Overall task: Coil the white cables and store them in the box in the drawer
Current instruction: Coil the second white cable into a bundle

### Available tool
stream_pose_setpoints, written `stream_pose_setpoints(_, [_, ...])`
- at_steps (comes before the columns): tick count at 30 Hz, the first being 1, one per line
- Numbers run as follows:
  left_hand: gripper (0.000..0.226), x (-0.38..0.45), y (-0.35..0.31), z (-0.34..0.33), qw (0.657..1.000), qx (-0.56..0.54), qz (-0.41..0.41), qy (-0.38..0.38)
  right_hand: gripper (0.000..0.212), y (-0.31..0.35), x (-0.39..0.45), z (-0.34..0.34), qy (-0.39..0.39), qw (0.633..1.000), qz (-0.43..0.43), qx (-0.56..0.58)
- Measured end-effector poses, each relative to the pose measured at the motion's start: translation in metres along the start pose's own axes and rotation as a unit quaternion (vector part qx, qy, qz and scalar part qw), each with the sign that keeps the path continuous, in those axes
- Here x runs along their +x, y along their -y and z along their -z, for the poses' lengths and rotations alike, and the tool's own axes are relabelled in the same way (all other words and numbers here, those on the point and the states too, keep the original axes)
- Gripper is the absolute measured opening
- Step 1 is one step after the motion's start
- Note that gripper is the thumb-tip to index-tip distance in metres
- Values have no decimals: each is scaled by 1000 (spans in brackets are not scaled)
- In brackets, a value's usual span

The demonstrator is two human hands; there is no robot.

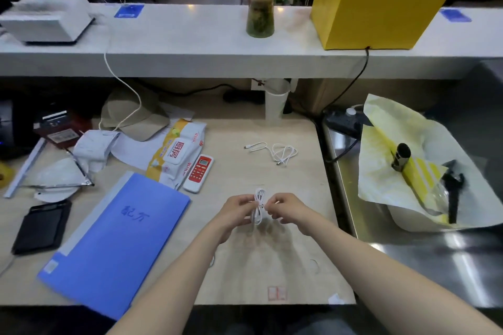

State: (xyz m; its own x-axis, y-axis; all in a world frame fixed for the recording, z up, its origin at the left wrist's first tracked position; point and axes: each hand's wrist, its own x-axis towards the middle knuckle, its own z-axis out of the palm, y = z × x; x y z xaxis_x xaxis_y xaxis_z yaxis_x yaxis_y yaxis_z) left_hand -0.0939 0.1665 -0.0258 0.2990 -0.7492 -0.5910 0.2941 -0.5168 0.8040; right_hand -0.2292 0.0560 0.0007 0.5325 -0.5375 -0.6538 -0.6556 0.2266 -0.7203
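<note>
A white cable [258, 207], gathered into a small upright bundle of loops, is held over the wooden desk between both hands. My left hand [236, 211] pinches the bundle from the left, and my right hand [283, 209] pinches it from the right at mid-height. A second white cable [275, 151] lies loose and uncoiled on the desk farther back, apart from both hands. No drawer or box is in view.
A blue folder [114, 242] lies at the left front, with a red-and-white remote [198, 173] and a wipes pack [177, 155] behind it. A black tablet [42, 226] sits far left. Right of the desk, a steel counter [435, 258] carries a paper-lined white tub [408, 171].
</note>
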Motion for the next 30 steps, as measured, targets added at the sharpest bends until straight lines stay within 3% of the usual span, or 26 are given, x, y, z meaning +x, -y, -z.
stream_pose_setpoints(6, [38,-25,17,-2,993,-69,80,-45,12,-16,-3,-20,32,999,-1,-44])
stream_pose_setpoints(15, [33,-48,69,-7,975,-125,117,-142,17,-60,16,-59,113,989,-9,-96])
stream_pose_setpoints(23, [52,-44,95,-11,976,-89,108,-169,15,-77,29,-66,66,983,37,-165])
stream_pose_setpoints(30, [34,-47,97,-20,978,-67,109,-163,12,-82,28,-59,56,980,31,-189])
